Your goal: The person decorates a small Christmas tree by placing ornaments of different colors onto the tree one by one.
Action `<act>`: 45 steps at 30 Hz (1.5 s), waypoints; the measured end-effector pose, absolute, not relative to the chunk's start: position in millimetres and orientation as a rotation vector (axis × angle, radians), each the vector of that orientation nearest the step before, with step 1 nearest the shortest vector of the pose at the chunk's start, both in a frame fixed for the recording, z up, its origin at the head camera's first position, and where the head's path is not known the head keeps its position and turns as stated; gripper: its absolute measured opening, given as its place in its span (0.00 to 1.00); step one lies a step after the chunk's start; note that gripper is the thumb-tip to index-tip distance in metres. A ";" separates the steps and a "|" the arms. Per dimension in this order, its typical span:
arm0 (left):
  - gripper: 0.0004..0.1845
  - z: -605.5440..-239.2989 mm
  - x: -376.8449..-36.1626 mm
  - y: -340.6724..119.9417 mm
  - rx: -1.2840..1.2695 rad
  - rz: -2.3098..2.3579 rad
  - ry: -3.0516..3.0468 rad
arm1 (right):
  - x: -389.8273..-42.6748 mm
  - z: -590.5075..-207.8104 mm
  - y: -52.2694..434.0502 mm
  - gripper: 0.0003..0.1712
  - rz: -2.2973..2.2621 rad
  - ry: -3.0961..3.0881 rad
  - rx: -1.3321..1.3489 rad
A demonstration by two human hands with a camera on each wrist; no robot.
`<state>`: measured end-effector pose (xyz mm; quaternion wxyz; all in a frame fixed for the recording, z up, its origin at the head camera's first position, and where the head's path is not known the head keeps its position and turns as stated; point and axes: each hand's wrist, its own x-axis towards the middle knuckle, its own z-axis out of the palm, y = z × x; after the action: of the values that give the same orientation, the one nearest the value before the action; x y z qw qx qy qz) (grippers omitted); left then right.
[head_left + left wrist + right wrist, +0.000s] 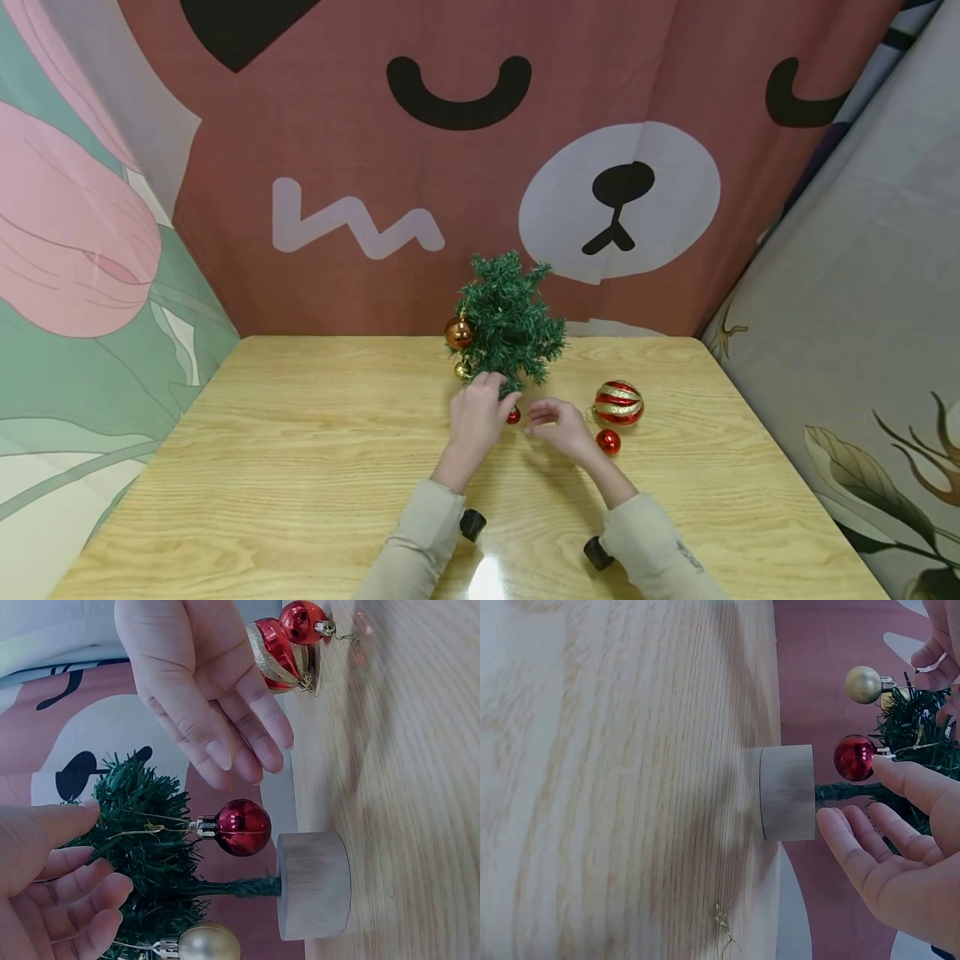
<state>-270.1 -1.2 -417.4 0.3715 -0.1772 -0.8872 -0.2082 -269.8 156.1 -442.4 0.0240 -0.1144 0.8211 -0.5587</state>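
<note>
1. Now, from the head view: a small green tree (510,327) stands at the far middle of the table (300,433). The left hand (477,417) touches its lower branches, and the right hand (557,425) hovers just beside it; a small red bauble (513,416) shows between them. A striped ornament (618,403) and a red ball (608,442) lie to the right.
2. Left wrist view: the left hand (52,885) is loose-fingered at the branches, gripping nothing; the small red bauble (241,827) hangs above the wooden base (313,885).
3. Right wrist view: the right hand (900,847) is spread, fingers relaxed, one fingertip at the small red bauble (854,758). A gold bauble (863,684) hangs nearby.
</note>
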 end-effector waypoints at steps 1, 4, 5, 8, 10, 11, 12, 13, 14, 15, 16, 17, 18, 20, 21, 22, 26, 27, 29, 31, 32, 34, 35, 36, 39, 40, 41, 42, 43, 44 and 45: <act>0.14 -417.3 -270.2 -1.3 -0.455 -0.532 -2.271 | -270.0 -443.2 156.7 0.19 -1.724 2.544 -0.352; 0.14 -416.1 -269.8 -1.7 -0.458 -0.530 -2.271 | -270.6 -445.0 158.2 0.18 -1.711 2.550 -0.344; 0.14 -415.8 -269.9 -1.8 -0.459 -0.530 -2.270 | -273.0 -449.6 160.1 0.19 -1.712 2.553 -0.352; 0.14 -413.9 -269.4 -2.2 -0.467 -0.533 -2.267 | -275.7 -455.4 163.0 0.20 -1.711 2.550 -0.352; 0.14 -411.9 -269.0 -2.5 -0.469 -0.530 -2.257 | -275.5 -456.6 164.6 0.20 -1.717 2.540 -0.357; 0.14 -410.9 -268.7 -2.7 -0.470 -0.531 -2.252 | -275.1 -456.7 165.5 0.19 -1.718 2.538 -0.360; 0.14 -409.7 -268.6 -2.9 -0.472 -0.531 -2.245 | -274.7 -456.8 166.0 0.19 -1.717 2.536 -0.359; 0.13 -408.5 -268.4 -3.1 -0.474 -0.532 -2.239 | -273.8 -456.5 166.7 0.19 -1.713 2.537 -0.363; 0.13 -407.0 -268.2 -3.4 -0.476 -0.530 -2.235 | -272.9 -456.1 167.5 0.19 -1.710 2.539 -0.363; 0.13 -405.4 -268.0 -3.6 -0.479 -0.530 -2.228 | -271.8 -455.6 168.3 0.19 -1.705 2.544 -0.370; 0.12 -404.0 -268.2 -4.0 -0.482 -0.536 -2.222 | -270.9 -454.7 168.9 0.18 -1.702 2.549 -0.372; 0.11 -402.2 -268.2 -4.5 -0.484 -0.539 -2.213 | -270.0 -453.9 169.6 0.18 -1.696 2.554 -0.378; 0.11 -400.1 -268.2 -5.1 -0.487 -0.541 -2.204 | -269.1 -453.4 170.3 0.18 -1.692 2.558 -0.386; 0.09 -395.5 -268.3 -6.2 -0.492 -0.552 -2.189 | -267.5 -452.4 171.8 0.18 -1.690 2.565 -0.400; 0.09 -393.1 -268.2 -6.8 -0.493 -0.557 -2.179 | -266.7 -452.2 172.8 0.18 -1.691 2.568 -0.406; 0.08 -390.6 -268.2 -7.5 -0.496 -0.563 -2.172 | -265.9 -452.0 173.8 0.18 -1.694 2.567 -0.408; 0.07 -378.9 -267.6 -10.0 -0.506 -0.574 -2.152 | -262.4 -452.7 178.5 0.18 -1.712 2.565 -0.397; 0.07 -375.8 -267.7 -10.5 -0.508 -0.579 -2.147 | -261.4 -452.7 179.8 0.18 -1.714 2.568 -0.388; 0.06 -369.3 -268.1 -11.6 -0.512 -0.586 -2.137 | -259.3 -452.5 182.2 0.18 -1.711 2.577 -0.382; 0.06 -363.4 -268.8 -12.6 -0.518 -0.597 -2.129 | -257.4 -452.5 184.5 0.17 -1.691 2.616 -0.374; 0.06 -360.7 -269.3 -13.0 -0.523 -0.606 -2.123 | -256.4 -452.5 185.7 0.16 -1.675 2.644 -0.370; 0.06 -356.1 -270.0 -13.9 -0.533 -0.617 -2.116 | -254.3 -452.4 188.0 0.16 -1.635 2.702 -0.374; 0.06 -354.2 -270.4 -14.4 -0.537 -0.618 -2.115 | -253.3 -452.4 189.2 0.16 -1.619 2.727 -0.372; 0.06 -352.3 -270.8 -14.9 -0.540 -0.623 -2.115 | -252.4 -452.3 190.3 0.15 -1.616 2.745 -0.369; 0.07 -346.7 -272.3 -16.0 -0.549 -0.621 -2.115 | -249.9 -451.2 194.4 0.15 -1.638 2.757 -0.368; 0.07 -344.7 -272.9 -16.3 -0.554 -0.622 -2.117 | -249.1 -450.7 195.9 0.15 -1.654 2.751 -0.364; 0.07 -342.5 -273.6 -16.5 -0.559 -0.621 -2.116 | -248.4 -450.2 197.4 0.15 -1.672 2.747 -0.357; 0.07 -340.3 -274.3 -16.6 -0.564 -0.627 -2.117 | -247.5 -449.7 198.9 0.15 -1.686 2.744 -0.351; 0.07 -338.1 -275.2 -16.7 -0.570 -0.631 -2.118 | -246.9 -449.4 200.7 0.15 -1.693 2.750 -0.343; 0.07 -336.0 -276.3 -16.9 -0.574 -0.632 -2.117 | -246.0 -449.2 202.3 0.15 -1.696 2.754 -0.338; 0.08 -334.0 -277.5 -17.0 -0.578 -0.632 -2.122 | -244.9 -448.7 204.1 0.15 -1.697 2.761 -0.330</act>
<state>-277.5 -17.0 -334.0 0.4139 -0.2299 -0.8442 -0.2513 -244.9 204.1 -448.7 -0.0581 -0.1013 0.8461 -0.5201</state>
